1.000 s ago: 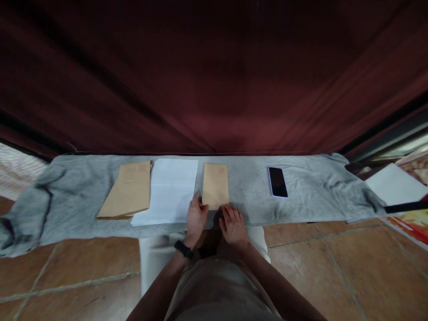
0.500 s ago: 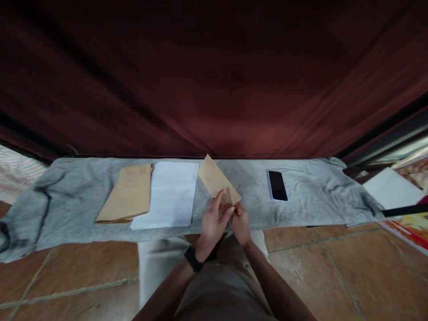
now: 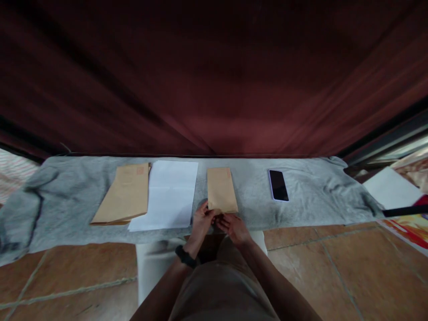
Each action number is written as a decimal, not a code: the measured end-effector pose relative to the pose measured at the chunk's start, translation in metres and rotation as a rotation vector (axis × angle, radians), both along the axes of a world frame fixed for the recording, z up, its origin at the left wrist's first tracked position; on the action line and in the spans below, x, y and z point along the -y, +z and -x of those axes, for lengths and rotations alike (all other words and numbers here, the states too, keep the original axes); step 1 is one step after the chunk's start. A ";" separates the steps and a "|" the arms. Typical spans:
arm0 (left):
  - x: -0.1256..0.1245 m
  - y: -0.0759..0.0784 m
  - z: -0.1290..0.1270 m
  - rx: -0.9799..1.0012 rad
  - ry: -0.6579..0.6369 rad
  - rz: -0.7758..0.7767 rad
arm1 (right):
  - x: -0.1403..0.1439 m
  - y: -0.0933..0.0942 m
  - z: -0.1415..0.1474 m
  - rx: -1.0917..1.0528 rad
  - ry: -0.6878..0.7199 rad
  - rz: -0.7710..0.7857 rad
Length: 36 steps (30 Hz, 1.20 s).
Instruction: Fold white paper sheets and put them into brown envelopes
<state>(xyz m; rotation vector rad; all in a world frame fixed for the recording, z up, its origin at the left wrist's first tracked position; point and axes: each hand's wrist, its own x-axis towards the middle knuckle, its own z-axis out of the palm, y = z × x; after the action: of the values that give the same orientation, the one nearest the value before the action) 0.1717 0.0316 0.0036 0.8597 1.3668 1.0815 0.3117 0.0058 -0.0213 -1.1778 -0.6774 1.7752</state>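
Observation:
A brown paper envelope [image 3: 221,189] lies on the grey cloth in front of me, its near edge at my fingers. My left hand [image 3: 201,221], with a dark watch on its wrist, pinches the lower left corner of the envelope. From the other side my right hand [image 3: 234,227] meets the same near edge, fingers bent around it and partly hidden. Left of them are white paper sheets [image 3: 170,194], overlapped by a stack of brown envelopes [image 3: 129,191].
A phone [image 3: 278,185] with a dark screen lies right of the envelope. The grey cloth [image 3: 310,196] covers a narrow surface before a dark red curtain [image 3: 214,98]. White paper [image 3: 392,186] sits at the far right. Tiled floor [image 3: 307,263] shows below.
The envelope has turned from a slant to nearly straight and now shows its red-printed face. Both hands have shifted to its near edge, the left one moving slightly left.

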 end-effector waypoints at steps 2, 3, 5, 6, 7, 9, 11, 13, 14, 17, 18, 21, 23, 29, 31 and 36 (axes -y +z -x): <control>0.000 0.001 0.005 -0.126 0.013 0.023 | 0.004 0.006 -0.013 0.137 0.076 0.018; 0.000 0.002 0.007 -0.208 0.018 0.022 | 0.006 0.008 -0.018 0.260 0.102 -0.043; 0.002 0.003 0.009 -0.382 0.004 0.003 | 0.011 0.012 -0.025 0.547 0.136 -0.314; 0.003 0.004 0.009 -0.460 -0.008 -0.010 | 0.012 0.014 -0.027 0.683 0.155 -0.487; 0.005 0.005 0.009 -0.532 -0.021 -0.019 | 0.013 0.014 -0.027 0.805 0.192 -0.648; 0.007 0.006 0.008 -0.661 -0.051 -0.027 | 0.015 0.014 -0.026 1.014 0.307 -0.875; 0.011 0.005 0.007 -0.789 -0.060 -0.058 | 0.016 0.010 -0.023 1.185 0.401 -0.994; 0.017 0.001 0.007 -0.924 -0.044 -0.170 | 0.017 0.006 -0.022 1.307 0.445 -1.050; 0.021 -0.001 0.007 -0.985 -0.048 -0.258 | 0.018 0.004 -0.022 1.345 0.456 -1.066; 0.035 -0.010 0.006 -1.097 -0.203 -0.522 | 0.019 0.000 -0.027 1.373 0.478 -1.089; 0.039 -0.013 0.006 -1.119 -0.278 -0.574 | 0.018 0.000 -0.030 1.366 0.486 -1.094; 0.048 -0.020 0.007 -1.194 -0.430 -0.633 | 0.014 0.003 -0.039 1.340 0.536 -1.123; 0.050 -0.021 0.010 -1.240 -0.482 -0.646 | 0.010 0.006 -0.046 1.334 0.573 -1.141; 0.052 -0.015 0.006 -1.318 -0.540 -0.667 | -0.015 0.009 -0.063 1.377 0.599 -1.142; 0.053 -0.014 0.000 -1.335 -0.528 -0.658 | -0.027 0.009 -0.063 1.393 0.624 -1.162; 0.055 -0.020 -0.009 -1.386 -0.477 -0.661 | -0.070 0.007 -0.053 1.443 0.657 -1.182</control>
<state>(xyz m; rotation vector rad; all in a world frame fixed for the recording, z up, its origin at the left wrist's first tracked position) 0.1805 -0.0232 -0.0167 2.5728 1.6707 0.4462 0.3651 0.0756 -0.0141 -1.1782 -2.6538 0.2620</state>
